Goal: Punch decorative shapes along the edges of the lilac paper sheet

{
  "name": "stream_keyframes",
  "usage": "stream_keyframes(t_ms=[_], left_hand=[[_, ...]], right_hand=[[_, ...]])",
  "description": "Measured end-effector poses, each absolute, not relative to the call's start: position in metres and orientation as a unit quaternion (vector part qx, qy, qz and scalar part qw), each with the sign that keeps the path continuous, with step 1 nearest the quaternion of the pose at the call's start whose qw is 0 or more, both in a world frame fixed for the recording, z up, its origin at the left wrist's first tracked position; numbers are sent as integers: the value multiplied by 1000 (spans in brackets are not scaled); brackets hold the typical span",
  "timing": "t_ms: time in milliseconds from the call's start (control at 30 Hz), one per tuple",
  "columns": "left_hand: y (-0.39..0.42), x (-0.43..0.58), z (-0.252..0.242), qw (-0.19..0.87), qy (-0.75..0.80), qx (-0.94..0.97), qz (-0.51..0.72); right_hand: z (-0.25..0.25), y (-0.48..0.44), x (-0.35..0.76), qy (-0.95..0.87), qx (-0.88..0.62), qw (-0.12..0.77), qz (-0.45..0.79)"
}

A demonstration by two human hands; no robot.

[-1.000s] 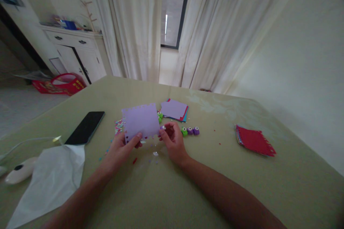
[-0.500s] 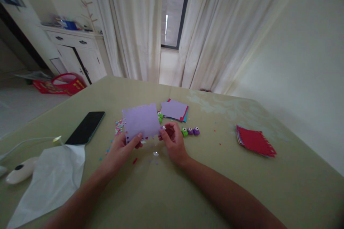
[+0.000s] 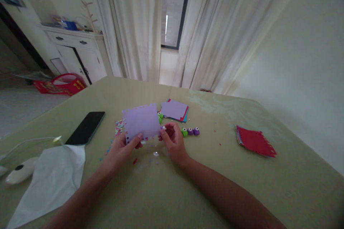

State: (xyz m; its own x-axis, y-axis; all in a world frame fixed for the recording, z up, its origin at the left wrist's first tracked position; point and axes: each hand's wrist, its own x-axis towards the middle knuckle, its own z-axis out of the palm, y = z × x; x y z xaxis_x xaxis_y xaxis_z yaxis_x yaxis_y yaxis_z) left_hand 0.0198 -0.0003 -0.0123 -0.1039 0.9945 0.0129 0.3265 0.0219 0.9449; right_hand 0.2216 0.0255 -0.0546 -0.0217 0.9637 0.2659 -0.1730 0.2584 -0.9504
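Note:
My left hand (image 3: 125,145) pinches a lavender sheet of paper (image 3: 141,121) by its lower edge, thumb in front. Small shapes are cut out along the sheet's edges. At the sheet's lower right corner, my right hand (image 3: 173,141) is closed round a small purple craft punch (image 3: 163,128) with an eye on it; fingers hide most of it. Just right of that hand stand a green punch (image 3: 184,132) and two purple punches (image 3: 193,131). Green punches (image 3: 160,117) show partly behind the sheet. Colourful paper bits (image 3: 118,127) lie heaped at its left.
A stack of coloured paper (image 3: 174,110) lies beyond my hands. To the right is a pile of red-topped sheets (image 3: 256,141) with cut edges. On the left are a phone (image 3: 86,127), a white cloth-like sheet (image 3: 57,171), a white device (image 3: 22,171) and a cable (image 3: 27,141).

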Motion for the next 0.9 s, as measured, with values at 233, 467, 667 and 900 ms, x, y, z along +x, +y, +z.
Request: stream_keyframes(t_ms=[233,467,667,900], left_hand=[[-3,18,-13,387,600,548,436],[-3,20,-9,387,606,546,430],[-3,20,-10,395,591,545,445],[-1,17,-18,429,569,488,504]], right_hand=[[-55,26,222,-531,-367,593,481],[-53,25,222,-527,-365,592,489],[-52,24,221,-525,-372,590,489],[-56,27,221,-532,-373,591,478]])
